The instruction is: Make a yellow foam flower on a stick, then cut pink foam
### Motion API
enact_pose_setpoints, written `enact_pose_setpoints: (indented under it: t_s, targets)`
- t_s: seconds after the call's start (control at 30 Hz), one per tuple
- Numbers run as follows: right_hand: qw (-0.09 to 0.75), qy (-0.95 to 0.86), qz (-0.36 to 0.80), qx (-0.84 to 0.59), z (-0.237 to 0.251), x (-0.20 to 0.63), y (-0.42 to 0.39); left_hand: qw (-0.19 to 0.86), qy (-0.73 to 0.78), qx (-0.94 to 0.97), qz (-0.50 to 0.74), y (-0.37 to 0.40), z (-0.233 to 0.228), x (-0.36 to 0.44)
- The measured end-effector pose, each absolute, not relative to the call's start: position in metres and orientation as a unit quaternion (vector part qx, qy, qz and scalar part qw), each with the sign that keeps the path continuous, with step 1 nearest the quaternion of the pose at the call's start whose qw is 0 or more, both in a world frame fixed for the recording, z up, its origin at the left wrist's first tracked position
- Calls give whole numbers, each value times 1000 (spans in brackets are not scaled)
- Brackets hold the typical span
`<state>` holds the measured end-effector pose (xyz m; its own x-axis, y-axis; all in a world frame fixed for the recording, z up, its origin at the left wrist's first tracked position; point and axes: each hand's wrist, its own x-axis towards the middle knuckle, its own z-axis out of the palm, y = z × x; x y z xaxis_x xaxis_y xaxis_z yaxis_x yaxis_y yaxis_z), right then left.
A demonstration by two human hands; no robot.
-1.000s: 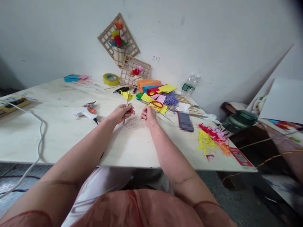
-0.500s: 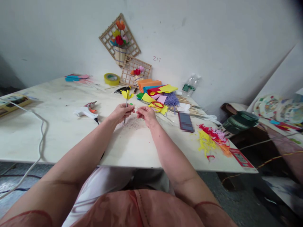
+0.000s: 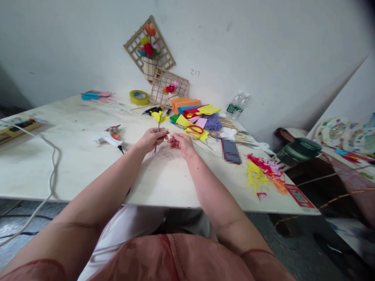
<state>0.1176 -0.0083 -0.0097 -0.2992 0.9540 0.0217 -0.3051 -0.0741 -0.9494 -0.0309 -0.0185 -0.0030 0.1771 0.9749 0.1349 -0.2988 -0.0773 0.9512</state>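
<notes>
Upright in my left hand is a yellow craft flower on a thin grey stem, which comes out below the fist toward the table. My right hand is close by on the right, its thumb and fingers pinched together. Whatever is between those fingertips is too small to make out. A bit of green shows just behind the left fingers. Dark crumbs are scattered on the tabletop beneath both hands.
A white hot glue gun lies to the left. Scissors, coloured felt sheets, purple yarn and a phone are on the right. Yellow tape and lattice panels stand behind. Felt scraps lie near the right edge.
The yellow flower has turned slightly in my left hand. My right fingertips have shifted a little away from the left ones.
</notes>
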Motion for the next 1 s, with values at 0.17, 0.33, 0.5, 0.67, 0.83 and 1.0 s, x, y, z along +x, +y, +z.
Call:
enact_pose_setpoints:
  t_s: [0.17, 0.33, 0.5, 0.67, 0.83, 1.0]
  targets:
    - [461, -473, 670, -339, -8, 119, -10, 584, 345, 495, 543, -19, -3, -31]
    - [462, -469, 676, -333, -9, 119, -10, 577, 359, 492, 544, -21, 0, -30]
    - [473, -462, 667, -345, -12, 118, -8, 583, 360, 493, 536, -20, -3, -29]
    - [459, -469, 670, -347, -14, 118, -6, 587, 352, 498, 533, -19, -5, -30]
    - [456, -466, 676, -342, -14, 117, -6, 586, 354, 495, 536, -20, -4, -30]
    - [455, -457, 687, -336, -14, 118, -5, 579, 361, 494, 539, -21, -2, -29]
